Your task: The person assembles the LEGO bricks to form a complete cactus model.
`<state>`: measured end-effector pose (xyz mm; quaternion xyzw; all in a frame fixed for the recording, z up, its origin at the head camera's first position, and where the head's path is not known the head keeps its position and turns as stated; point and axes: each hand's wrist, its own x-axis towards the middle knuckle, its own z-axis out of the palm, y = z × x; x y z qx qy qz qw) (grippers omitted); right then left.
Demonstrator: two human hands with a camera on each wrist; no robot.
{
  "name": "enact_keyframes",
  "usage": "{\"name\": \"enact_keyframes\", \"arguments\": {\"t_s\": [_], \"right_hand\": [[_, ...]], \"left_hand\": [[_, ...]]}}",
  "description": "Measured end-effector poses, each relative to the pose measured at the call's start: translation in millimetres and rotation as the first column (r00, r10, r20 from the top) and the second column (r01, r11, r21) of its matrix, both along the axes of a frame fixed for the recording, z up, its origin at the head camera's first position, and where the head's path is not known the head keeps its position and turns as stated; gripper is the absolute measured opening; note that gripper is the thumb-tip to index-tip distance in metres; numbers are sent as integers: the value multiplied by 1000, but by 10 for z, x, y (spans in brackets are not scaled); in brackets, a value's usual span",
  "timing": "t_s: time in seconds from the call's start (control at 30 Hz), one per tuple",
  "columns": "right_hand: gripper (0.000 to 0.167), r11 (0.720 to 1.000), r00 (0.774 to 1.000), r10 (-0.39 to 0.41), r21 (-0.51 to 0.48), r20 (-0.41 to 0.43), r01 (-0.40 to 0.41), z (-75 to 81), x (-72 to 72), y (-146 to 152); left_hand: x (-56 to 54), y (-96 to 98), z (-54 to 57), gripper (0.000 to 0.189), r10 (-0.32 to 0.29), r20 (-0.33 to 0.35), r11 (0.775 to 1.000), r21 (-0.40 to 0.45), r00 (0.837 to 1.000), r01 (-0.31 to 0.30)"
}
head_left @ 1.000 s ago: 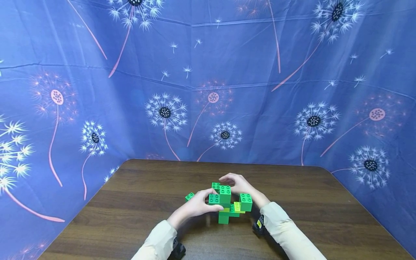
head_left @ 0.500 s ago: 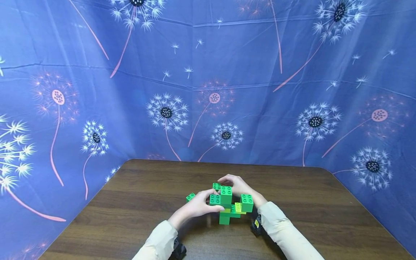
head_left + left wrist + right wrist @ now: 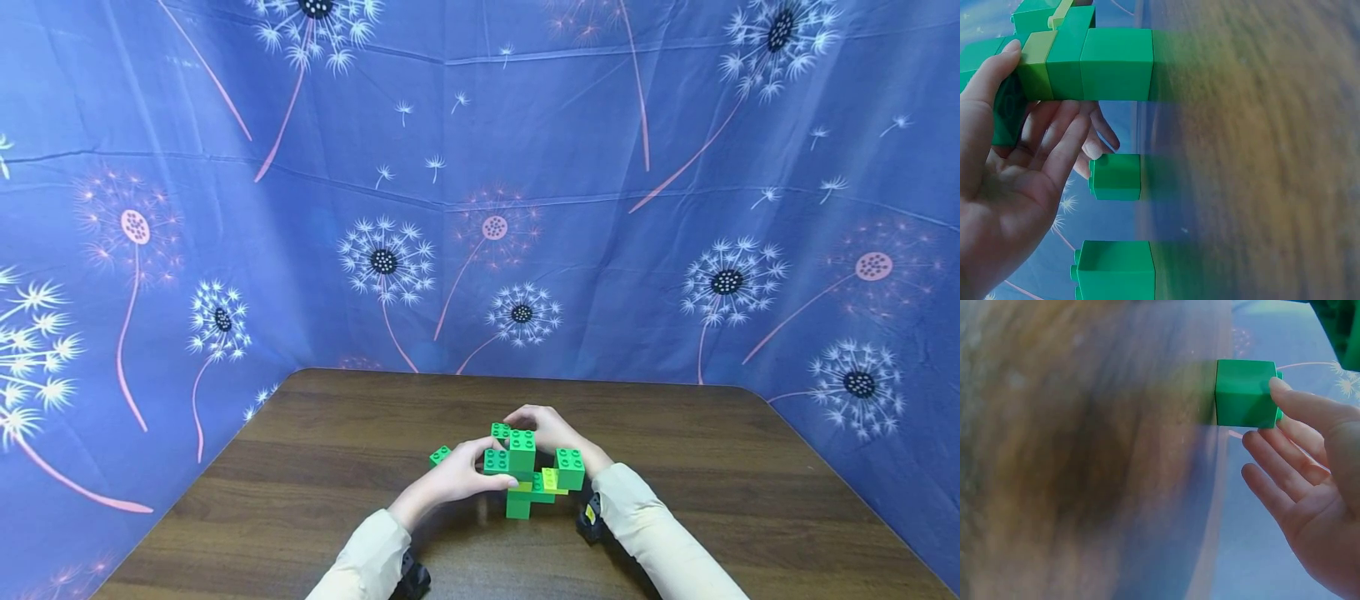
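A model of joined green and yellow-green building bricks stands upright on the table. My left hand grips its left side, with the thumb on a yellow-green brick and the fingers behind. Beyond the model, my right hand reaches round to a loose green brick that stands on the tabletop, studs up. In the right wrist view the thumb lies at the brick's studded edge and a finger passes behind it; the remaining fingers are loosely spread. The model partly hides this brick in the head view.
Another green brick stands on the table behind my left hand, partly covered by it. The brown wooden table reaches back to a blue curtain with dandelion prints. Black wrist cameras sit below both sleeves.
The head view has shifted slightly. My right forearm has moved a little to the left; both hands otherwise keep nearly the same places at the bricks.
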<state>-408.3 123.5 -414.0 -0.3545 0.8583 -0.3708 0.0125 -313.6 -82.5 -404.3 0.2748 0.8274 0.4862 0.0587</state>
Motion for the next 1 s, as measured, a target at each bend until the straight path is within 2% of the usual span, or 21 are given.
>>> {"name": "enact_keyframes", "arguments": {"t_s": [0.33,0.6,0.87,1.0], "right_hand": [[30,1000,1000,-11,-3,-5,11,-4,15,79],[29,1000,998,20,-11,-53,-21,38,37,196],[33,1000,1000,-4,11,-9,4,66,111,269],[34,999,1000,-18,32,9,17,85,146,299]], "left_hand": [[13,2,2,26,2,17,1000,-1,1000,-2],[0,-7,-20,26,10,21,1000,0,1000,-10],[2,5,-20,27,21,-16,1000,-10,1000,-21],[6,-1,-10,27,22,-11,1000,-18,1000,-22]]}}
